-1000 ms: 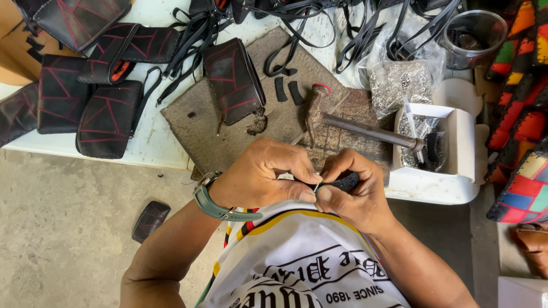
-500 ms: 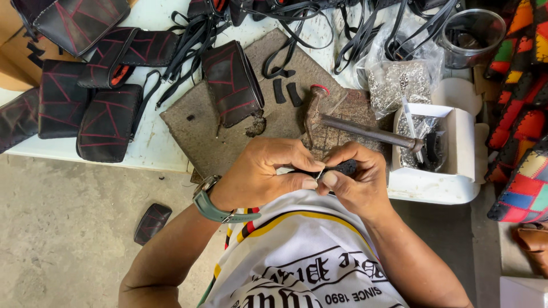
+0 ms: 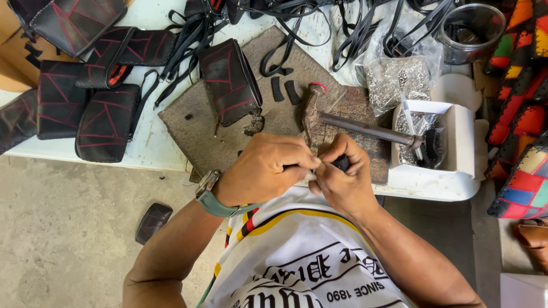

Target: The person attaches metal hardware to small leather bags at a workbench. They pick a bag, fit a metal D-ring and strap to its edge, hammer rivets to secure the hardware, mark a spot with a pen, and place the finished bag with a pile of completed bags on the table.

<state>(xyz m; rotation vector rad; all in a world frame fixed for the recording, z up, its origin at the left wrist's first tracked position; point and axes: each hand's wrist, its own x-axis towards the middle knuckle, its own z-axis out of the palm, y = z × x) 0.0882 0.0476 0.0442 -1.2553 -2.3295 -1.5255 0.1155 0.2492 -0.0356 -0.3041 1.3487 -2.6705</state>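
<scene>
Up at the right of the white table (image 3: 154, 149) stands an open white box (image 3: 456, 134), square-cornered, with a clear plastic bag of small silver metal parts (image 3: 399, 80) crumpled just behind it and a round clear jar (image 3: 471, 25) beyond that. The table itself is pale and scuffed, set over a bare grey concrete floor (image 3: 63, 228), where one dark leather scrap (image 3: 153, 222) lies alone. A worn brown board (image 3: 217, 137) covers the table's middle, a second, darker block (image 3: 357, 122) lying on its right side; one hammer (image 3: 354, 126) rests across that block. Black leather bags with red stitching number about five (the pile at the left overlaps, so the count is rough), one of them (image 3: 228, 80) on the board. Both hands are together at the table's near edge: the left hand (image 3: 268, 168) and the right hand (image 3: 342, 179) pinch one small black piece (image 3: 341, 163), fingers closed tight on it, just above the person's white shirt.
</scene>
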